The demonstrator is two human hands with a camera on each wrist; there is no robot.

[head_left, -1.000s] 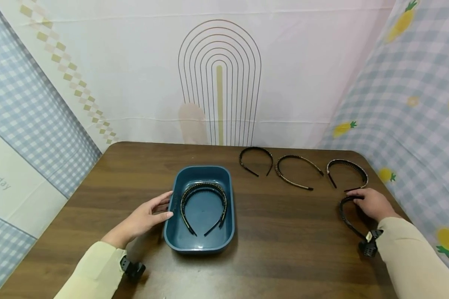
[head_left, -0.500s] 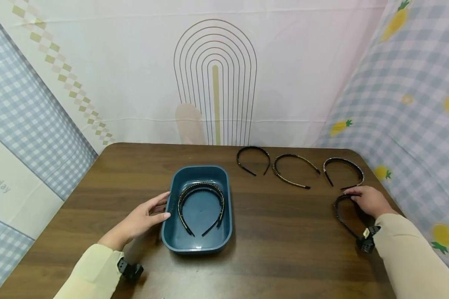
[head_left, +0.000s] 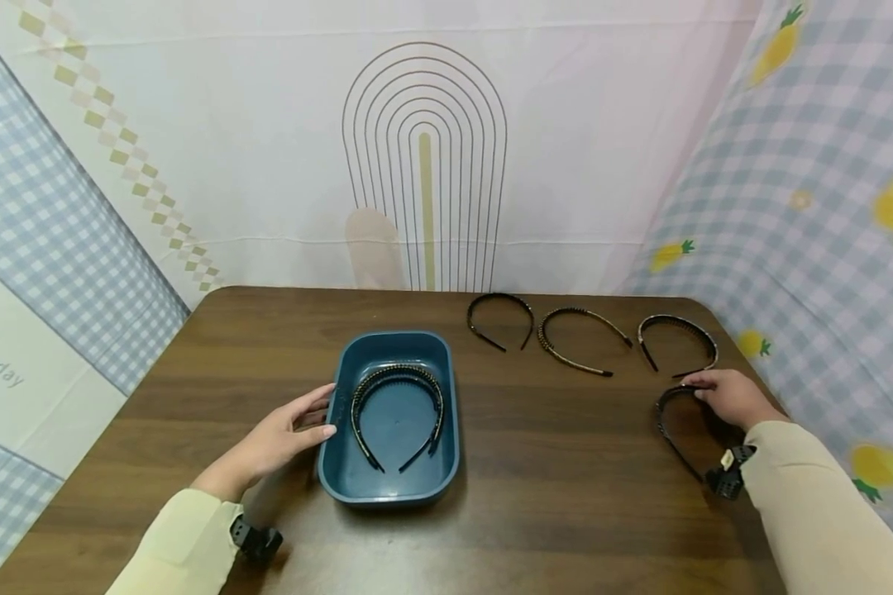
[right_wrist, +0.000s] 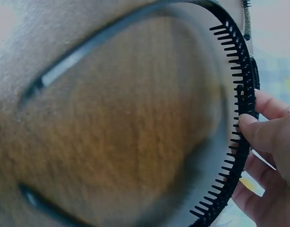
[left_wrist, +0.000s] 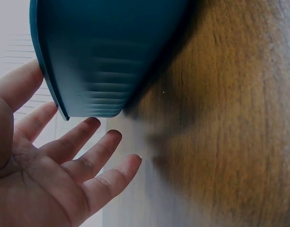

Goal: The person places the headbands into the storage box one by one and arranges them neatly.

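- Head: a blue rectangular plastic tray (head_left: 398,421) is touched beside the spread left hand (head_left: 279,442).
- Left wrist: tray could be tipped by hard pressing.
- Right wrist: black toothed plastic headband (right_wrist: 237,56) pinched in right hand (right_wrist: 279,142); could be dropped if twisted.

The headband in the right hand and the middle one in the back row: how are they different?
The held headband looks black; the middle headband looks goldish. The right hand pinches the held headband; the middle headband lies on the table. Both are curved with open ends.
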